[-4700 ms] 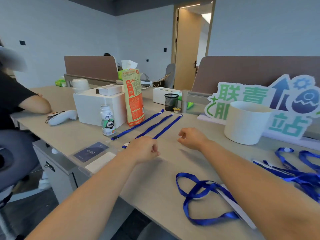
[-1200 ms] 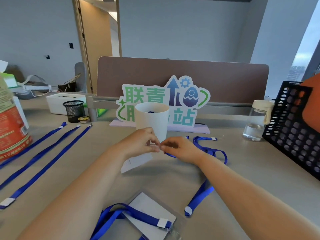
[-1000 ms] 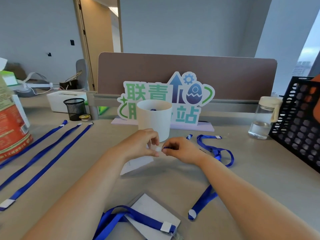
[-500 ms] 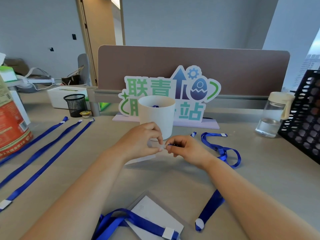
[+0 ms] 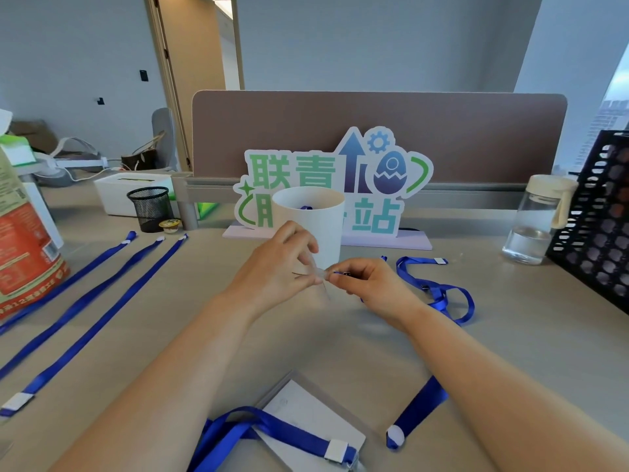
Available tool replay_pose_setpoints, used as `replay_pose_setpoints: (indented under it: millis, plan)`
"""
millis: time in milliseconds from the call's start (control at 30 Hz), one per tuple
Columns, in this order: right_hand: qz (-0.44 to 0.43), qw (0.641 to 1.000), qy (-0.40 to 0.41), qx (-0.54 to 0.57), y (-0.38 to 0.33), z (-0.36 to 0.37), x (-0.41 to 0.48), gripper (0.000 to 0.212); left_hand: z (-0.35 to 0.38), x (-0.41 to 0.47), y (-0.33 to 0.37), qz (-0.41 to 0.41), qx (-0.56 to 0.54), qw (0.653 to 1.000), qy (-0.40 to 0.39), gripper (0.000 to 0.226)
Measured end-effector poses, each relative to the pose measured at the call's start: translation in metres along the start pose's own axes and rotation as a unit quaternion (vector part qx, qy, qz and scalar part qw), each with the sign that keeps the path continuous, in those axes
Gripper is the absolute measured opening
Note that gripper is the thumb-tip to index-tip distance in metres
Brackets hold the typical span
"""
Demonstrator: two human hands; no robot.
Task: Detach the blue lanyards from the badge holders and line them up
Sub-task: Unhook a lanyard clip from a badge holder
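The left hand [image 5: 275, 267] and right hand [image 5: 367, 284] meet fingertip to fingertip above the desk [image 5: 510, 335], pinched shut on a clear badge holder [image 5: 321, 279] and the end of a blue lanyard [image 5: 439, 294] that trails away to the right of the pinch. Both forearms reach forward, converging. Left of the grip, three lanyards [image 5: 88, 301] lie straight, side by side. Below the grip, nearer the person, a second badge holder [image 5: 306, 413] lies with a lanyard across it.

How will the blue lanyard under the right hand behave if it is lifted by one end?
The tangled lanyard lies in soft loops on the desk, so it probably hangs limp and drags. It looks thin and light. Its loops may catch each other near the right hand.
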State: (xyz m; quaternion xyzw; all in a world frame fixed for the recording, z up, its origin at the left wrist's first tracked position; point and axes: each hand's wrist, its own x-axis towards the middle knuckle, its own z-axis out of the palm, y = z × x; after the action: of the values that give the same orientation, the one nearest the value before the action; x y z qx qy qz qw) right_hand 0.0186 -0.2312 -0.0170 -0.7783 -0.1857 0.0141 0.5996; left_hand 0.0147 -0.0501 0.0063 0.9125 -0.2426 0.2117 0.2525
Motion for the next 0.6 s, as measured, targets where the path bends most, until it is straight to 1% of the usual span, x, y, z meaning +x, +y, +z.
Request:
replay_pose_setpoints:
  millis: [100,167,300,367,500,600]
  plan:
    - [-0.003,1.000,0.016,0.004,-0.001,0.002,-0.001,0.013,0.000,-0.001,0.001,-0.009,-0.018,1.000,0.014,0.025]
    - [-0.003,0.999,0.029,0.015,-0.003,0.002,-0.002,0.011,0.000,-0.001,0.001,-0.003,-0.023,0.999,0.025,0.021]
    - [-0.015,0.999,0.024,0.022,-0.003,0.002,-0.001,0.012,-0.003,0.001,0.000,0.032,0.044,0.997,0.052,0.025]
    - [-0.020,0.999,0.027,0.024,-0.004,0.003,0.000,0.012,-0.004,0.002,-0.003,0.062,0.081,0.993,0.058,0.021]
    - [-0.027,0.999,0.033,0.032,-0.007,0.003,-0.002,0.012,-0.002,0.002,-0.005,0.082,0.087,0.991,0.056,0.015]
    - [-0.031,0.998,0.049,0.028,-0.010,0.003,-0.003,0.009,-0.003,0.003,-0.003,0.097,0.107,0.989,0.037,0.016]
